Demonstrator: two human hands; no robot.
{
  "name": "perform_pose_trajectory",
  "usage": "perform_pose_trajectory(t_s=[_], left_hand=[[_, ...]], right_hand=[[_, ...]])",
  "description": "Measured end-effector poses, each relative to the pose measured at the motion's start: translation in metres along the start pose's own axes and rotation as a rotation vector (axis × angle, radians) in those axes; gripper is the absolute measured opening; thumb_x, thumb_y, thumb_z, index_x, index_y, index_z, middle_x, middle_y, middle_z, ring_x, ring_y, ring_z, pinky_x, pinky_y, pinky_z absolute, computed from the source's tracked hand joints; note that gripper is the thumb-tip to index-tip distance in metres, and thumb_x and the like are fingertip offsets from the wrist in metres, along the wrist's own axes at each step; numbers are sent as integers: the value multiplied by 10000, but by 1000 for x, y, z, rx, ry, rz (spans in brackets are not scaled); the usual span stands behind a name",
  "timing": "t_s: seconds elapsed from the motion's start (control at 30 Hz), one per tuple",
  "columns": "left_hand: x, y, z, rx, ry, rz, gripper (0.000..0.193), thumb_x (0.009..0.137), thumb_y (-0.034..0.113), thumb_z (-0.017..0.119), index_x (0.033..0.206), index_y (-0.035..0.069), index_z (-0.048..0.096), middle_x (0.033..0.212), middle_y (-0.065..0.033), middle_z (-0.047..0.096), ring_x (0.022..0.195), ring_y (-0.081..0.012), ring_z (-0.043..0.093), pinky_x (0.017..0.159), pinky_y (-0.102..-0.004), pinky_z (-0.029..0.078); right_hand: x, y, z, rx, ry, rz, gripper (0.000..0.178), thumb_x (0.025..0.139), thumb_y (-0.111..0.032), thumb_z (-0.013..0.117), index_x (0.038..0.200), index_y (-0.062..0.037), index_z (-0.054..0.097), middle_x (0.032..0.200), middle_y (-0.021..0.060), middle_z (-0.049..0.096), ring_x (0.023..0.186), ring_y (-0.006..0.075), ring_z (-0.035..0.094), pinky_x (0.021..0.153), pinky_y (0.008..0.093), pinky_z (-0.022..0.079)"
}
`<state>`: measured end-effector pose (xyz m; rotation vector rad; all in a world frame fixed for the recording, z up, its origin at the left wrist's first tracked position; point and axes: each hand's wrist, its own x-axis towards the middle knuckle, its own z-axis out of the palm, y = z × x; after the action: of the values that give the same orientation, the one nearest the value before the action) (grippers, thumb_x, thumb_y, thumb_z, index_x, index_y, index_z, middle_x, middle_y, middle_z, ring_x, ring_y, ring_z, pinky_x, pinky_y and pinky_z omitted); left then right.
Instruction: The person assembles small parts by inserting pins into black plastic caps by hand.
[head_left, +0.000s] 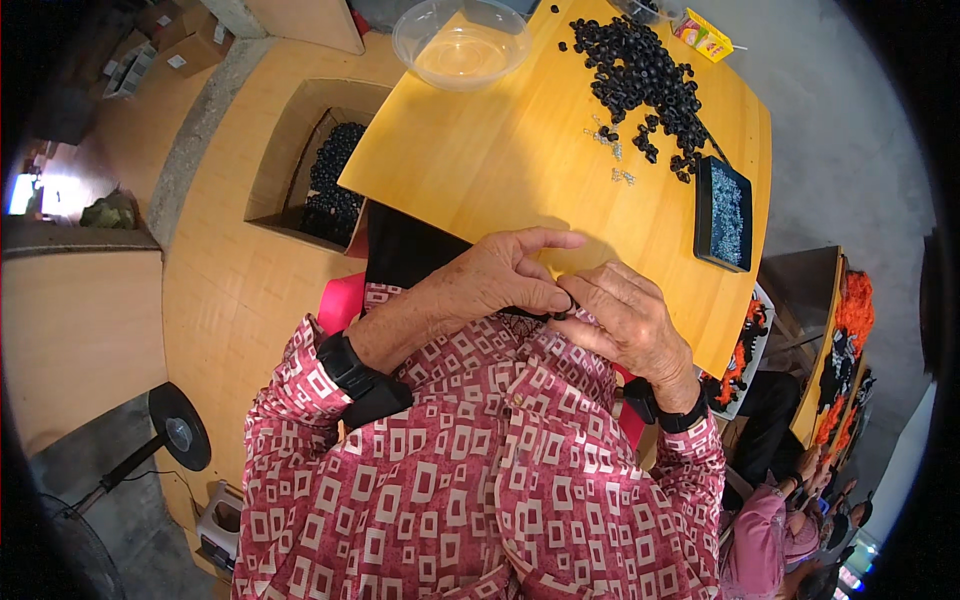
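Between my two hands, just off the table's near edge, is a small black part [566, 309], mostly hidden by the fingers. My left hand [480, 278] pinches it from the left with the thumb low and the index finger stretched out above. From the right, the bent fingers of my right hand [628, 322] close on the same part. A heap of small black parts [645, 75] lies on the yellow table [480, 165]. Tiny clear or silvery pieces [622, 176] are scattered beside it. The black tray [702, 215] at the right holds many small bluish-grey pieces.
A clear plastic bowl [462, 75] sits at the table's far left. Beyond the heap is a yellow carton [703, 36]. The cardboard box [283, 150] on the floor holds black parts. A white bin [757, 345] stands right; a fan [180, 428] stands left. Other people [765, 540] sit at lower right.
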<state>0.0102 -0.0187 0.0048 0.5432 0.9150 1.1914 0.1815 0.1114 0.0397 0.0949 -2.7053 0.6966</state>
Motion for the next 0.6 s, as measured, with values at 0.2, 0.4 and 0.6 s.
perform_pose_trajectory(t_s=[0.2, 0.4, 0.6], left_hand=[[1, 2, 9, -292, 103, -24, 579, 859, 79, 688, 1389, 49, 454, 839, -12, 651, 753, -72, 619, 724, -190, 497], [-3, 6, 7, -203, 45, 17, 542, 871, 74, 677, 1373, 60, 476, 854, -19, 664, 767, -69, 623, 753, -199, 505], [0, 0, 1, -85, 56, 119, 585, 839, 41, 706, 1361, 3, 445, 859, -27, 647, 803, -80, 609, 723, -196, 488]], right_hand=[[0, -2, 4, 18, 170, 26, 379, 624, -101, 836, 941, 16, 665, 792, 102, 623, 678, 247, 604, 600, 336, 498], [3, -2, 14, 15, 276, 50, 383, 610, -70, 833, 947, 16, 673, 817, 114, 643, 686, 251, 621, 612, 339, 512], [4, -3, 17, -46, 229, 71, 417, 597, -46, 826, 976, 17, 667, 861, 122, 671, 738, 252, 647, 656, 336, 521]])
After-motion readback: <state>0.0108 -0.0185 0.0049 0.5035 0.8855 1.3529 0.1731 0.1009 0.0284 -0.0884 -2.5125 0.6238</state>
